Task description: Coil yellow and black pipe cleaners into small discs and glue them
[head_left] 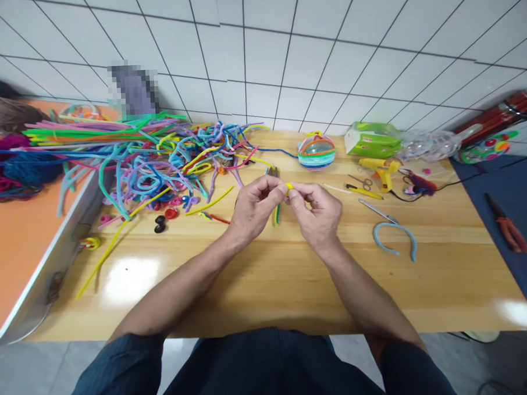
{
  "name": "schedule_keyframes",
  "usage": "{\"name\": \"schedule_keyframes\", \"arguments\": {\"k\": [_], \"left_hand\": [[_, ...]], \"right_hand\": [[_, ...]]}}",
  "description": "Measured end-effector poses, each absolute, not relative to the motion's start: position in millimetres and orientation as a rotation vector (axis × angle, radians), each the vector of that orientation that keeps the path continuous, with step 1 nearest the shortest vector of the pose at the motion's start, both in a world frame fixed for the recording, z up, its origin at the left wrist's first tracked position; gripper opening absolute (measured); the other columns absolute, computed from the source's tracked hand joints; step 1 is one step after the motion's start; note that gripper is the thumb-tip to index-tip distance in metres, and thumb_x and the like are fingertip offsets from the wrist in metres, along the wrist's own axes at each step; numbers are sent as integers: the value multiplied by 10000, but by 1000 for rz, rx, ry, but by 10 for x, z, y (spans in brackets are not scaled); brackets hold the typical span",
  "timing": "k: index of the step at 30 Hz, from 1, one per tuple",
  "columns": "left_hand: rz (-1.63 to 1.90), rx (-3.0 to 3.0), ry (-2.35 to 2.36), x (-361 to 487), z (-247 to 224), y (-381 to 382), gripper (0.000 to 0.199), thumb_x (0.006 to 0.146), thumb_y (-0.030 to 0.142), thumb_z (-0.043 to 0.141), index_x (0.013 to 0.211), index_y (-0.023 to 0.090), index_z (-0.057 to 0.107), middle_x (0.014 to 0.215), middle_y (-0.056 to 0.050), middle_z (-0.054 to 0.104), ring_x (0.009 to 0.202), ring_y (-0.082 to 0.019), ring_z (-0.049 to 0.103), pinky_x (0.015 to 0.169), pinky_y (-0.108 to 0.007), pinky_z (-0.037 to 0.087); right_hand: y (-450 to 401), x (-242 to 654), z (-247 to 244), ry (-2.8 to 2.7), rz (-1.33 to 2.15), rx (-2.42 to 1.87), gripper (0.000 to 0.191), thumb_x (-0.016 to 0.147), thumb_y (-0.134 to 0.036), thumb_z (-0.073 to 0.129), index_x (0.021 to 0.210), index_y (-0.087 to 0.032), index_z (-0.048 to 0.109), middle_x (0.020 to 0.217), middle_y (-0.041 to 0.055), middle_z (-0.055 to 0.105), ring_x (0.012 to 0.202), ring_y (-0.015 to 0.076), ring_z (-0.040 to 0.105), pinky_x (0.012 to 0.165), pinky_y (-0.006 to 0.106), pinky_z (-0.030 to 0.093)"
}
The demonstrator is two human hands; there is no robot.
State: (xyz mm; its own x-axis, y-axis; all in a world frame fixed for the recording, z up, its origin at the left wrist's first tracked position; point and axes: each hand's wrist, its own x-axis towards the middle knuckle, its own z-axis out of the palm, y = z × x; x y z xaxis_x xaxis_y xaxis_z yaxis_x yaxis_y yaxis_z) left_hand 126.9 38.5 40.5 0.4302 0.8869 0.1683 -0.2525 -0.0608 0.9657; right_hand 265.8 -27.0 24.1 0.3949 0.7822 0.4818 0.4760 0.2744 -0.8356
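Observation:
Over the middle of the table, my left hand (257,206) and my right hand (316,212) meet at the fingertips. Both pinch a small yellow piece of pipe cleaner (289,186), mostly covered by the fingers. Partly hidden behind my left hand are pliers (273,172) with green-and-yellow handles. A yellow pipe cleaner (211,201) and a short red one (219,218) lie left of my left hand. Beyond my hands sits a clear ball wrapped in striped coloured pipe cleaners (316,152).
A tangled heap of pipe cleaners (157,161) fills the back left, with black buttons (160,224) before it. To the right are a yellow glue gun (380,172), scissors (362,182), a utility knife (377,210), a bent blue pipe cleaner (393,225) and a green box (372,140).

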Motion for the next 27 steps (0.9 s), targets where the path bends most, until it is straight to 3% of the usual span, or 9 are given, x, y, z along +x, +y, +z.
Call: {"name": "schedule_keyframes", "arguments": {"k": [6, 14, 20, 24, 27], "left_hand": [[1020, 1414, 630, 1248, 360, 409, 349, 922, 514, 803, 818, 190, 722, 744, -11, 685, 684, -135, 591, 682, -263, 485], [887, 1885, 713, 1153, 405, 377, 239, 969, 388, 709, 835, 197, 758, 649, 24, 643, 574, -120, 512, 586, -237, 348], [678, 2161, 776, 1192, 423, 192, 178, 1000, 258, 610, 943, 200, 769, 636, 13, 658, 586, -155, 573, 637, -266, 404], [591, 2134, 727, 1226, 344, 114, 158, 975, 286, 647, 1012, 200, 774, 747, 7, 733, 632, -147, 605, 657, -261, 438], [563, 2099, 702, 1230, 286, 87, 195, 972, 344, 649, 913, 190, 753, 771, -3, 746, 664, -144, 611, 659, -257, 440]], "right_hand": [[-260, 2695, 321, -1275, 403, -1351, 161, 1002, -396, 719, 1069, -277, 805, 912, 24, 805, 780, 190, 732, 774, 369, 602], [-424, 2740, 427, -1211, 597, -1365, 157, 936, -391, 770, 924, -235, 754, 833, -10, 781, 747, 146, 690, 741, 295, 547], [-680, 2794, 257, -1092, 654, -1438, 162, 923, -383, 709, 858, -235, 716, 777, -26, 728, 716, 145, 634, 721, 292, 508], [-805, 2783, 161, -1007, 641, -1422, 191, 902, -419, 695, 834, -241, 700, 751, -26, 697, 703, 151, 619, 730, 308, 502], [-858, 2755, 102, -941, 683, -1389, 205, 871, -439, 707, 820, -241, 694, 720, -26, 681, 685, 155, 608, 716, 312, 502]]}}
